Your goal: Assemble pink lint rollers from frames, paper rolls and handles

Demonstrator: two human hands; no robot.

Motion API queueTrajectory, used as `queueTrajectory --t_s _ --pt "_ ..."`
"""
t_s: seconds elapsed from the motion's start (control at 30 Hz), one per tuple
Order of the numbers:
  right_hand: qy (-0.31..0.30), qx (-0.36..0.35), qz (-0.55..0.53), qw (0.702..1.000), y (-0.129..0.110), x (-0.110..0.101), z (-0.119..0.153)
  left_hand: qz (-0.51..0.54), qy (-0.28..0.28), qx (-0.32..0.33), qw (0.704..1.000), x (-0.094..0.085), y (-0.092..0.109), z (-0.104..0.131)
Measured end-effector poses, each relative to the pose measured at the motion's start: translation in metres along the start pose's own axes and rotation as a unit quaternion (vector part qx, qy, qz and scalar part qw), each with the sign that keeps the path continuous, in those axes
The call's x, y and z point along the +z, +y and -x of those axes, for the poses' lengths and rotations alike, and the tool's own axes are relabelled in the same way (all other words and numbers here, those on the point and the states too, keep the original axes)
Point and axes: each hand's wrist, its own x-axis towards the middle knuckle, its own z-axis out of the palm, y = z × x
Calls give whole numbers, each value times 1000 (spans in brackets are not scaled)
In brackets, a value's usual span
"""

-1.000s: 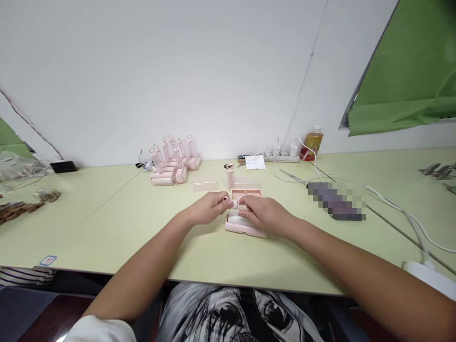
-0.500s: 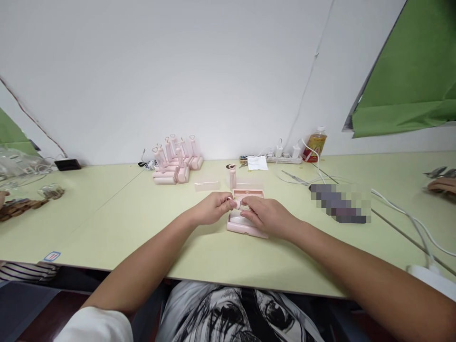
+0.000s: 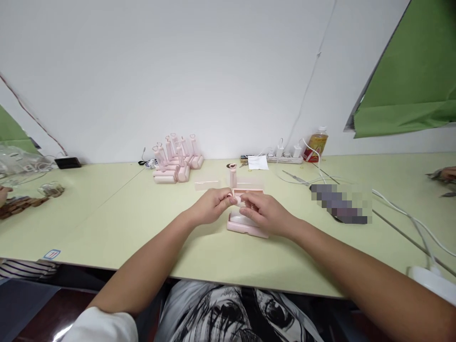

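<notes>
My left hand (image 3: 217, 205) is closed, thumb and fingers pinching a small pale pink piece (image 3: 238, 200) whose shape is mostly covered. At the right end of that piece, my right hand (image 3: 265, 211) curls its fingertips and thumb about it. Both hands are above an opened pink case (image 3: 247, 230) with a whitish lining or insert, its raised lid (image 3: 249, 191) behind. Just beyond stands a slim pink tube (image 3: 232, 175) with a loop at its top. Clear plastic covers (image 3: 207, 184) lie beside it.
A group of pink cases and upright loop-topped tubes (image 3: 178, 161) stands back left. Behind are a white paper (image 3: 258, 162), a power strip (image 3: 285, 159) and a drink bottle (image 3: 316, 145). Scissors (image 3: 295, 177), cables and a blurred-out object (image 3: 338, 204) lie right. Another person's hand (image 3: 4, 194) shows far left.
My right fingers have shifted slightly and lifted around the small piece; my left hand keeps its pinch. At the far right, another person's hand has moved back. The case stays put.
</notes>
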Motion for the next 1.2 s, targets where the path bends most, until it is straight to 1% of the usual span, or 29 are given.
queueTrajectory --t_s 0.1,0.17,0.2,0.3,0.37,0.43,0.5,0.57,0.63,0.73,0.8,0.83,0.9,0.97,1.03,1.07,1.13,1.2 --pt "26 62 -123 990 5 1 -3 1 60 1 998 -7 -9 -1" --pt "38 93 -182 978 9 1 -3 22 97 -17 995 -13 -15 -1" --pt "42 103 -205 972 11 1 -3 38 104 -31 993 -16 -18 0" --pt "72 121 -267 953 13 1 -2 63 82 -69 992 -23 -23 0" --pt "97 129 -284 945 12 1 -2 15 76 -75 994 -24 -21 0" --pt "109 141 -278 944 9 3 -1 -84 89 -55 991 -22 -15 0" --pt "108 151 -262 947 5 6 -1 -196 87 -12 977 -15 -6 0" --pt "90 145 -253 952 1 9 -1 -279 52 32 958 -5 4 0" --pt "68 121 -260 956 -2 10 -2 -311 11 45 949 5 12 0" --pt "65 82 -279 955 1 6 -2 -281 -15 12 959 10 13 1" --pt "51 76 -240 967 7 3 -2 -241 -16 -14 970 6 7 2" --pt "28 76 -196 977 9 2 -1 -223 -16 -24 974 3 4 2" --pt "-44 73 -94 992 12 2 1 -196 -18 -35 980 -3 -2 3" --pt "-111 62 -21 992 11 4 4 -181 -18 -45 982 -7 -5 3" --pt "-146 57 3 988 6 7 6 -171 -20 -57 983 -8 -5 3" --pt "-149 59 2 987 4 7 7 -165 -20 -60 984 -8 -4 3" --pt "-125 73 -23 989 2 8 6 -150 -15 -56 987 -7 -1 3" --pt "-59 110 -74 989 3 6 3 -127 -9 -40 991 -6 1 3"
